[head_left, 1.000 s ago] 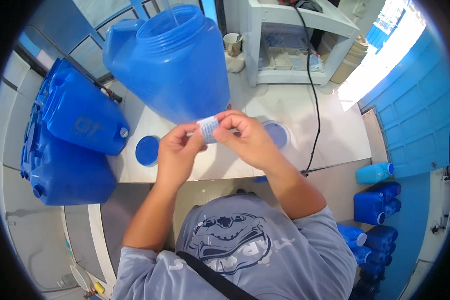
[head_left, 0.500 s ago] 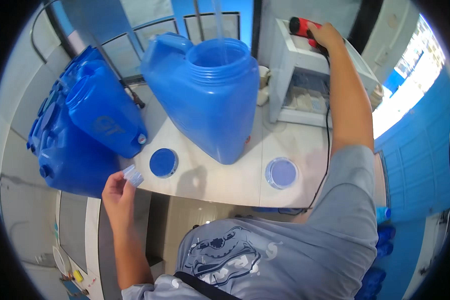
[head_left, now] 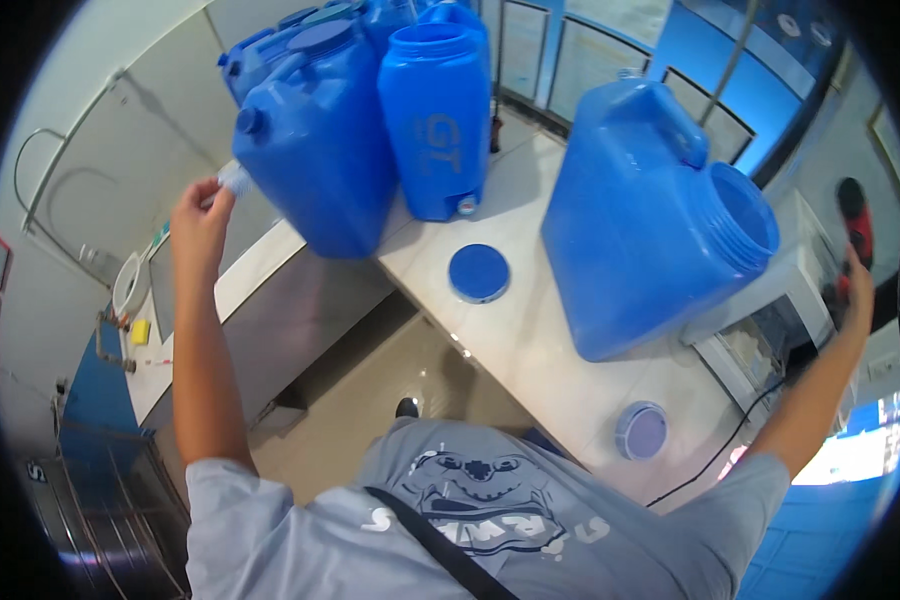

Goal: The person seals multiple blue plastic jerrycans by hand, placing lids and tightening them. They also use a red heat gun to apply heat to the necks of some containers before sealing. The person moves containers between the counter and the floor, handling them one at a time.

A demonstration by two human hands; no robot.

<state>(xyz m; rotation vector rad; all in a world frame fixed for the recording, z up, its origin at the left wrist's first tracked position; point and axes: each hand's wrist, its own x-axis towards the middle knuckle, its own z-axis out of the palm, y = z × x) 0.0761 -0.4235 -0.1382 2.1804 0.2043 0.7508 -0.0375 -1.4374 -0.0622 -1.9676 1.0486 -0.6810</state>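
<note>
My left hand (head_left: pixel 202 215) is raised beside the blue jugs at the left, its fingers pinched on a small piece of clear, crinkled plastic film (head_left: pixel 236 180). At the far right my right hand (head_left: pixel 856 292), slightly blurred, is closed round the handle of a red and black heat gun (head_left: pixel 856 222) by the white cabinet (head_left: pixel 785 325). Between my hands a large blue water jug (head_left: pixel 640 230) stands uncapped on the counter, its wide mouth facing right. A round blue cap (head_left: pixel 479 273) lies left of that jug, and a paler cap (head_left: pixel 641 430) lies in front of it.
Several more blue jugs, including an open slim one (head_left: pixel 435 120) and a capped one (head_left: pixel 315 140), crowd the counter (head_left: pixel 510 345) at back left. A black cord (head_left: pixel 715 460) runs along its right part. A yellow sponge (head_left: pixel 140 332) lies at far left.
The view has swung left, so the jugs and caps appear farther right. My left hand with the film is now up beside the capped jug. The right hand still holds the heat gun.
</note>
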